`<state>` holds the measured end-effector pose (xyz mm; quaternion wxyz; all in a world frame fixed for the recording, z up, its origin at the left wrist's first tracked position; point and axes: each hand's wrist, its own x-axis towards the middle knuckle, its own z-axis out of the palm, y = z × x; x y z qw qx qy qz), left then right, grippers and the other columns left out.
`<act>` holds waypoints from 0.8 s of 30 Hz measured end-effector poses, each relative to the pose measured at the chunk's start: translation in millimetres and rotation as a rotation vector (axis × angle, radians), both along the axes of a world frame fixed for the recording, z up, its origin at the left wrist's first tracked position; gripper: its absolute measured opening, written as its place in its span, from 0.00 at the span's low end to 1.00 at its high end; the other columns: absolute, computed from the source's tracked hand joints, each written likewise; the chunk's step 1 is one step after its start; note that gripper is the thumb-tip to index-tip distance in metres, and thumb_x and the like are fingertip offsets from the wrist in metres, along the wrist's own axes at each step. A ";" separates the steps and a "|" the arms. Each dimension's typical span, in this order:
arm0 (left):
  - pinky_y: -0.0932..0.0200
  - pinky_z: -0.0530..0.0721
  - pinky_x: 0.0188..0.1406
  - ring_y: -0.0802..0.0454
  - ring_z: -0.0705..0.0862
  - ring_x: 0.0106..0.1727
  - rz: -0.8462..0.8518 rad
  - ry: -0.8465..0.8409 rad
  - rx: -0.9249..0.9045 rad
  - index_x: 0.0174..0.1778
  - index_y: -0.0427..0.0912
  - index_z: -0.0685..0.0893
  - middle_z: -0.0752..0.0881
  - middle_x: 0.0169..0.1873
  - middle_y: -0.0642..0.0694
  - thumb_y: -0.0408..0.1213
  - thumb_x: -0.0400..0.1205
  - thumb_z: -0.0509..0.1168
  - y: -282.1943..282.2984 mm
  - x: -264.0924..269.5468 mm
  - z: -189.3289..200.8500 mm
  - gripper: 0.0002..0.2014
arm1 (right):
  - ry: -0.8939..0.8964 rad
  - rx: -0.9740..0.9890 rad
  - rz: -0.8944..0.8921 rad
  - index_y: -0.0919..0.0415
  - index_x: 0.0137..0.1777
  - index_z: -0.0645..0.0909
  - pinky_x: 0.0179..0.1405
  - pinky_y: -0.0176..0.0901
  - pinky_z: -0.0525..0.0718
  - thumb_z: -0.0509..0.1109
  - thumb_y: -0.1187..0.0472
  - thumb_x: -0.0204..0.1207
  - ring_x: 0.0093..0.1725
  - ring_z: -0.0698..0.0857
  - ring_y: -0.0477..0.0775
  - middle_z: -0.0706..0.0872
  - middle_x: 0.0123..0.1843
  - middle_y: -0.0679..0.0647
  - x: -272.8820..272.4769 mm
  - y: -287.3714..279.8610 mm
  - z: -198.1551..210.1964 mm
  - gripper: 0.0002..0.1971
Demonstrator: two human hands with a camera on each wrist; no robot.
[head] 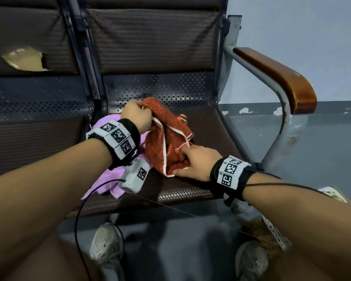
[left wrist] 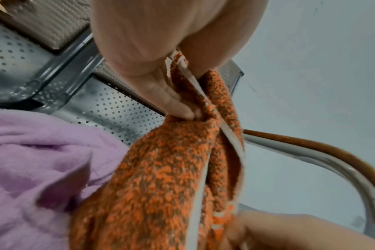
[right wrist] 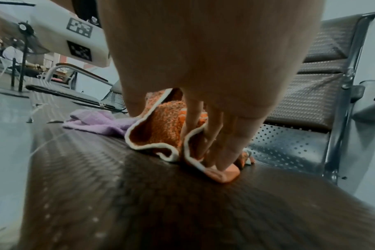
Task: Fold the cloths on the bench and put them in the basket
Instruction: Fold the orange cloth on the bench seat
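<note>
An orange cloth (head: 166, 136) with a white hem lies bunched on the brown woven bench seat (head: 190, 191). My left hand (head: 144, 115) pinches its upper edge and lifts it a little; in the left wrist view the fingers (left wrist: 178, 104) close on the orange cloth (left wrist: 156, 177). My right hand (head: 182, 161) grips the cloth's lower corner near the seat's front. The right wrist view shows its fingers (right wrist: 216, 140) curled into the hemmed folds of the orange cloth (right wrist: 158, 130). A crumpled purple cloth (head: 103, 179) lies under my left wrist. A woven basket (head: 267, 234) stands on the floor at lower right.
A wooden armrest (head: 280, 78) on a grey metal frame bounds the seat on the right. A metal divider (head: 93, 94) separates it from the torn seat on the left. My shoes (head: 107, 244) stand on the grey floor below the seat's front edge.
</note>
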<state>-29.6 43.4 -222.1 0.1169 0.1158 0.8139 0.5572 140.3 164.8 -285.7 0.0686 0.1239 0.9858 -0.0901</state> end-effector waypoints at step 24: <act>0.65 0.84 0.20 0.50 0.85 0.32 -0.195 -0.126 -0.253 0.41 0.38 0.82 0.86 0.41 0.40 0.30 0.83 0.65 -35.9 -33.1 -13.2 0.05 | 0.490 -0.317 -0.259 0.54 0.30 0.71 0.35 0.45 0.78 0.59 0.36 0.82 0.32 0.82 0.52 0.83 0.26 0.50 -7.5 49.7 40.3 0.25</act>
